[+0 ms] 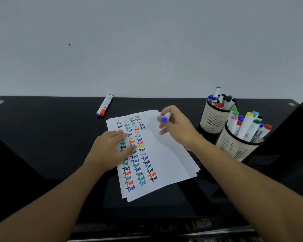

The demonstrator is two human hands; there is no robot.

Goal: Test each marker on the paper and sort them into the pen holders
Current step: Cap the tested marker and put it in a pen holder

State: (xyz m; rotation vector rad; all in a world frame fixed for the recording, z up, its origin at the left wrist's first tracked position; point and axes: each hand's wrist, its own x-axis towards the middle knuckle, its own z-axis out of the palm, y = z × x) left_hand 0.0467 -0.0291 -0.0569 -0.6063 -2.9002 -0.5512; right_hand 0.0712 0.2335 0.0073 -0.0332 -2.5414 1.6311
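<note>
A stack of white paper (pixel 164 154) lies in the middle of the black table, covered on its left half with rows of the word "Test" in many colours. My left hand (pixel 110 147) rests flat on the paper's left side, fingers straight. My right hand (pixel 177 126) hovers over the paper's upper right and grips a white marker with a blue cap (pixel 165 118). Two markers, one purple-capped (pixel 101 107) and one orange-capped (pixel 106 105), lie side by side at the table's far edge. Two beige pen holders stand at the right, the far holder (pixel 212 119) and the near holder (pixel 234 145), both full of markers.
The black table (pixel 42 137) meets a pale wall at its far edge. A dark object (pixel 297 133) rises at the far right beside the near holder. Metal fittings sit at the table's back corners.
</note>
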